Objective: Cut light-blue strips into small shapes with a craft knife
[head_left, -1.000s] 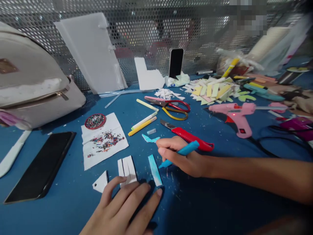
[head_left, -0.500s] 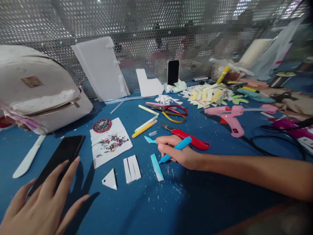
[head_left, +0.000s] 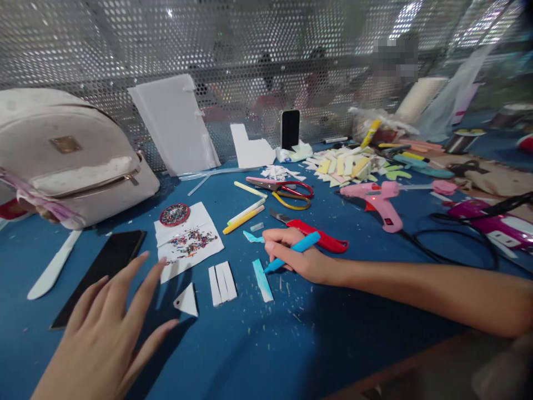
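A blue marker (head_left: 308, 243) is gripped in my right hand (head_left: 297, 256), its tip at the edge of a small strip (head_left: 262, 280) coloured partly blue. A blue scrap (head_left: 252, 237), possibly the marker's cap, lies by my fingertips. With fingers spread, my left hand (head_left: 110, 328) hovers over the table, holding nothing. Its nearest neighbours are a black phone (head_left: 100, 275) and a white triangle with a hole (head_left: 187, 301). Several white strips (head_left: 222, 283) lie between the triangle and the blue strip. Behind them, a paper sheet (head_left: 208, 220) carries colourful bits and a red round dish (head_left: 175, 215) of more bits.
Beyond the right hand lie a red-handled utility knife (head_left: 333, 240), scissors (head_left: 291, 189), pens (head_left: 244, 219) and a pink glue gun (head_left: 381, 200) with its cable. A heap of paper pieces (head_left: 345, 164) sits behind. Leftward are a backpack (head_left: 83, 155) and white plastic knife (head_left: 56, 264).
My left hand has shifted right, off the black phone, fingers still spread. My right hand keeps the marker at the blue strip. The whole view has shifted slightly.
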`<state>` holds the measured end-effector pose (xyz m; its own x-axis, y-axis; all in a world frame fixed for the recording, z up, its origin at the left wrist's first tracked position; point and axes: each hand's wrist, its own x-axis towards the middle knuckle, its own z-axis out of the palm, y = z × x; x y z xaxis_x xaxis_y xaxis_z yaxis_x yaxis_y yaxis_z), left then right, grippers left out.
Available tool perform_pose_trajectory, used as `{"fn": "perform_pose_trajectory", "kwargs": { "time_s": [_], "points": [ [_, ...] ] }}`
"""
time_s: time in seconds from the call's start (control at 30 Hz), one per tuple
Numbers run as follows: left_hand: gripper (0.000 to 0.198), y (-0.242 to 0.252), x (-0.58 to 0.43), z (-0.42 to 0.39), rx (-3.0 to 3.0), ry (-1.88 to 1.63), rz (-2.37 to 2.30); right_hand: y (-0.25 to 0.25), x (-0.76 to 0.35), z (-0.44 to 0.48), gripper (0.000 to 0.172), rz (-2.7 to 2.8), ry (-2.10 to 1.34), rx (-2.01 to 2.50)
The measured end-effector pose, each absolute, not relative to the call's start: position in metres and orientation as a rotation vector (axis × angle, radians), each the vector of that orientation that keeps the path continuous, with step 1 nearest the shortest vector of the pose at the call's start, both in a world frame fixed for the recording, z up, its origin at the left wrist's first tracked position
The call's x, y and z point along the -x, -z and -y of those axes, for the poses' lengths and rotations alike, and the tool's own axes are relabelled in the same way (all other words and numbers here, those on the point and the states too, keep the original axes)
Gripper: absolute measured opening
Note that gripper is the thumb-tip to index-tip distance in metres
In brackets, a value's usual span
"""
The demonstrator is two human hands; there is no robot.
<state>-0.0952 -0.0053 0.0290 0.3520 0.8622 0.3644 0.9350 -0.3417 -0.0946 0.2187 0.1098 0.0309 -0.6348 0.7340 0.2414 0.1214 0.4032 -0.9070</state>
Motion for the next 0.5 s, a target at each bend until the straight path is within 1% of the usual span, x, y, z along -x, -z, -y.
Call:
{"fn": "perform_pose_trajectory", "kwargs": {
  "time_s": [0.03,0.07,0.13,0.27,0.5],
  "points": [
    [0.069,-0.029,0.089,0.004,2.361,0.294,1.593,-0.031,-0.219,-0.11,0.037,2.027,-1.232,0.725],
    [0.071,-0.03,0.082,0.002,2.372,0.315,1.559,-0.031,-0.219,-0.109,0.036,2.029,-1.229,0.723],
    [0.069,-0.033,0.063,-0.004,2.425,0.352,1.487,-0.031,-0.219,-0.109,0.036,2.032,-1.223,0.719],
    [0.055,-0.041,0.023,-0.02,2.714,0.412,1.488,-0.03,-0.22,-0.108,0.036,2.022,-1.197,0.713],
    [0.047,-0.042,-0.01,-0.049,2.92,0.426,1.51,-0.032,-0.224,-0.105,0.036,1.972,-1.146,0.712]
  ]
}}
